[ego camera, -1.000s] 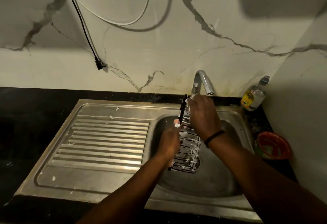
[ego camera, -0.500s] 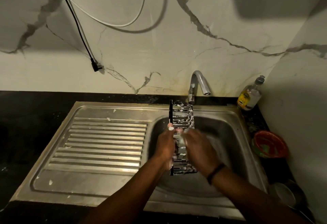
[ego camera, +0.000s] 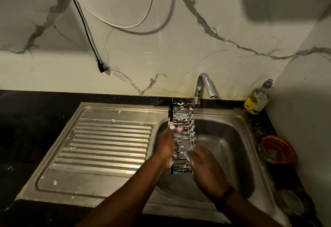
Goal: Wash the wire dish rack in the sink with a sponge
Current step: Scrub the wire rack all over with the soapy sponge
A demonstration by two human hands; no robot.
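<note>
The left hand (ego camera: 165, 144) holds the soapy black wire dish rack (ego camera: 181, 137) upright over the steel sink (ego camera: 231, 147), its grip around the rack's left edge, while the right hand (ego camera: 206, 169) presses against the rack's lower right side, that grip too blurred to tell.

The sink (ego camera: 232, 155) is steel with a dull brushed shine, and its ribbed draining board (ego camera: 107, 146) reflects the light in soft bands and carries small white flecks. The wire dish rack (ego camera: 182, 119) is thin dark wire, wet and covered with white foam. The tap (ego camera: 204, 86) is polished chrome-like metal. The wall (ego camera: 179, 47) looks like glossy pale marble with grey veins. The counter (ego camera: 26, 119) is black, smooth stone with tiny speckles. The bottle (ego camera: 258, 99) is clear, glass or plastic, with a yellow label. The red bowl (ego camera: 276, 150) looks like plastic.
</note>
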